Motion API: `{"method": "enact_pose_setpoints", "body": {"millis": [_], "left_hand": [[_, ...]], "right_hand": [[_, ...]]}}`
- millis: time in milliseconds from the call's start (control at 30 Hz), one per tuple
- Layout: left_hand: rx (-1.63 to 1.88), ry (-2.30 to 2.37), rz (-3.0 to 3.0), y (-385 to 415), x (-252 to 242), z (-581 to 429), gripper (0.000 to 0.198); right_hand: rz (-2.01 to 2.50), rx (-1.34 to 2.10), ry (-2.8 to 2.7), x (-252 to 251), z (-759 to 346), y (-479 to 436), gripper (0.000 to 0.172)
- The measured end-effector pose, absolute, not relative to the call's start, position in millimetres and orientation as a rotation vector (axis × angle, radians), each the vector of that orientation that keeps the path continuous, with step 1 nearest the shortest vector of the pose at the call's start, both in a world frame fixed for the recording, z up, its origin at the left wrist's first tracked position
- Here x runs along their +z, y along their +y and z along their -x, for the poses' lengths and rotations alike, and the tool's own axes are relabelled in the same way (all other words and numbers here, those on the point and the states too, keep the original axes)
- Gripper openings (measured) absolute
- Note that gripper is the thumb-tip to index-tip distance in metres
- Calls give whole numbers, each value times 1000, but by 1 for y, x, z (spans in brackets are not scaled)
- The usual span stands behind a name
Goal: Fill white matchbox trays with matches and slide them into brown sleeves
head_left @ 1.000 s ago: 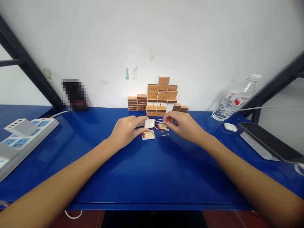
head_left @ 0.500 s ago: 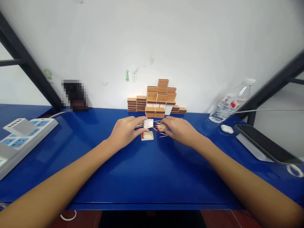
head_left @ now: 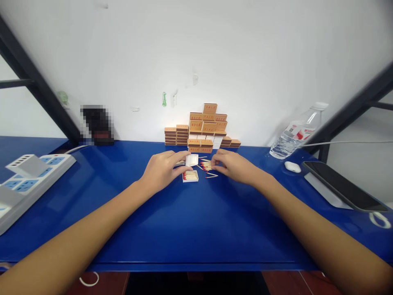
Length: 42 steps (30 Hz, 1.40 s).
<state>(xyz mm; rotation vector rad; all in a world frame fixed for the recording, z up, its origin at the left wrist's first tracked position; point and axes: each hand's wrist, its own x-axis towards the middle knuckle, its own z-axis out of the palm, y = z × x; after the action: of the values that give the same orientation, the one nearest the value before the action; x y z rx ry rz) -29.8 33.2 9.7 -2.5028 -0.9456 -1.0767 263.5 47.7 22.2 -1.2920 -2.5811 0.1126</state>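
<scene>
My left hand (head_left: 162, 169) is closed, thumb and fingers pinching a white matchbox tray (head_left: 193, 159) tilted so that its inside shows. Just below it, a second white tray (head_left: 190, 181) lies on the table with red-tipped matches in it. My right hand (head_left: 235, 167) has its thumb and fingertips pressed together on the right end of a small bunch of matches (head_left: 206, 165). A few loose matches (head_left: 211, 176) lie scattered nearby. Part of another tray (head_left: 179, 163) shows behind my left fingers.
Stacked matchboxes (head_left: 208, 126) stand against the wall on the blue table (head_left: 184, 229). To the right are a tilted water bottle (head_left: 287, 137), a white earbud case (head_left: 292, 166) and a phone (head_left: 342, 184). A power strip (head_left: 39, 176) lies at left.
My right hand's fingers have drawn together at the right end of the matches, uncovering more of the loose ones. My left hand keeps its hold on the tray.
</scene>
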Motion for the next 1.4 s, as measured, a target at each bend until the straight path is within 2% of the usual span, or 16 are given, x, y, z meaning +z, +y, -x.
{"method": "enact_pose_setpoints", "body": {"millis": [367, 467, 733, 967, 1200, 1400], "left_hand": [[-1097, -980, 2473, 33, 11, 30, 47], [-1112, -1000, 2459, 33, 11, 30, 48], [-1116, -1006, 2444, 32, 13, 30, 49], [-1159, -1031, 2403, 34, 12, 29, 47], [-1205, -1011, 2371, 35, 10, 29, 45], [-1218, -1014, 2364, 34, 12, 28, 48]], "right_hand": [[1226, 511, -2627, 39, -264, 35, 22], [1268, 469, -2618, 31, -263, 40, 12], [1192, 183, -2539, 18, -262, 48, 2], [1288, 143, -2353, 9, -231, 40, 13], [1543, 113, -2346, 7, -205, 41, 13], [1538, 143, -2314, 22, -218, 41, 15]]}}
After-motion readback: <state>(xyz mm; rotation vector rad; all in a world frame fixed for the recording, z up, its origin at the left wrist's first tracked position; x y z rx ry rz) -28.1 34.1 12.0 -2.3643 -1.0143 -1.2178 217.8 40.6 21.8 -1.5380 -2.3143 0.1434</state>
